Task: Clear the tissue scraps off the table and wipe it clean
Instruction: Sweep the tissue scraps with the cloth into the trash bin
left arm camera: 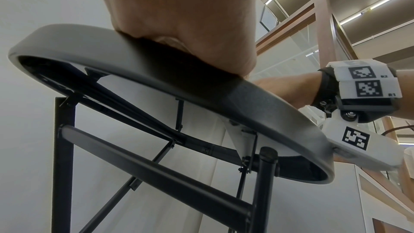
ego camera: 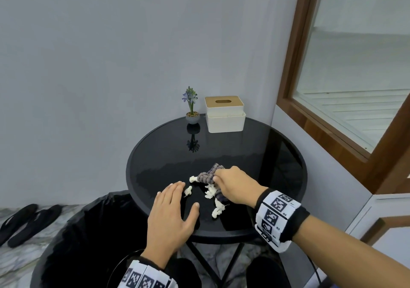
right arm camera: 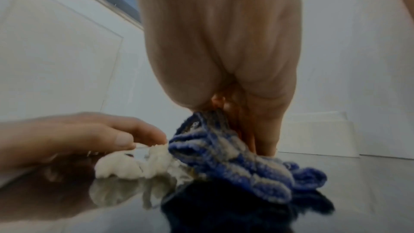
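Several white tissue scraps lie on the near part of the round black glass table. My right hand grips a crumpled blue-and-grey striped cloth and presses it on the glass right behind the scraps. The right wrist view shows the cloth bunched under the fingers, touching a tissue clump. My left hand lies flat and open on the table's near left edge, fingers straight, their tips just short of a small scrap. From the left wrist view only the palm on the table rim shows.
A bin lined with a black bag stands open below the table's left edge. At the table's far side stand a small potted flower and a white tissue box with a wooden lid. Black slippers lie on the floor at left.
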Demonstrator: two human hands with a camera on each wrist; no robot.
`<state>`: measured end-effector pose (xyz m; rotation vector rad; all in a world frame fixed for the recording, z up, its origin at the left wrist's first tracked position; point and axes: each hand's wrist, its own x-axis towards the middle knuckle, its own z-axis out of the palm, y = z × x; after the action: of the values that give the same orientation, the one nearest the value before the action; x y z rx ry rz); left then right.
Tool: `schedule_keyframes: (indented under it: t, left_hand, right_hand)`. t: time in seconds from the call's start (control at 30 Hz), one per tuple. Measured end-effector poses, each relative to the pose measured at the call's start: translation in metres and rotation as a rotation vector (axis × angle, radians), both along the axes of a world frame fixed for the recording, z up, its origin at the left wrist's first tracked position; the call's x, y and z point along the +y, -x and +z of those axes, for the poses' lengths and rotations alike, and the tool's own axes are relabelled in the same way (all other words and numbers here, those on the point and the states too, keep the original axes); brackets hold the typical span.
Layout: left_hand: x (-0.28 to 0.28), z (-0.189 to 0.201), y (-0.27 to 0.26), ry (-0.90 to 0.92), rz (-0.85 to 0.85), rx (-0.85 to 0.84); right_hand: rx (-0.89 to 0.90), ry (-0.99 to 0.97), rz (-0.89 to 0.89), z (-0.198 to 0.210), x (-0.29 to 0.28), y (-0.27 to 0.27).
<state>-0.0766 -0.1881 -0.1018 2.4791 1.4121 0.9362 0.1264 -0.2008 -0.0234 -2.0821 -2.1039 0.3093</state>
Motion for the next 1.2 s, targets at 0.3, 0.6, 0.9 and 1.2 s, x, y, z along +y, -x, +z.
schedule_keyframes:
  t: [0.3, 0.6, 0.9, 1.2]
  left_hand:
    - [-0.002, 0.000, 0.016, 0.030, -0.071, -0.091]
    - [0.000, -0.010, 0.028, -0.012, -0.031, -0.054]
    - [-0.004, -0.015, 0.032, -0.027, -0.012, -0.028]
    - [-0.005, -0.019, 0.029, -0.033, 0.005, 0.013]
  right_hand:
    - [0.170, -0.278, -0.146, -0.019, -0.029, -0.030]
    - [-0.092, -0.412, -0.292, -0.044, -0.064, -0.020]
    - [-0.102, -0.241, -0.183, -0.062, -0.063, -0.015]
    - [-0.084, -0.118, -0.288, -0.059, -0.054, 0.028]
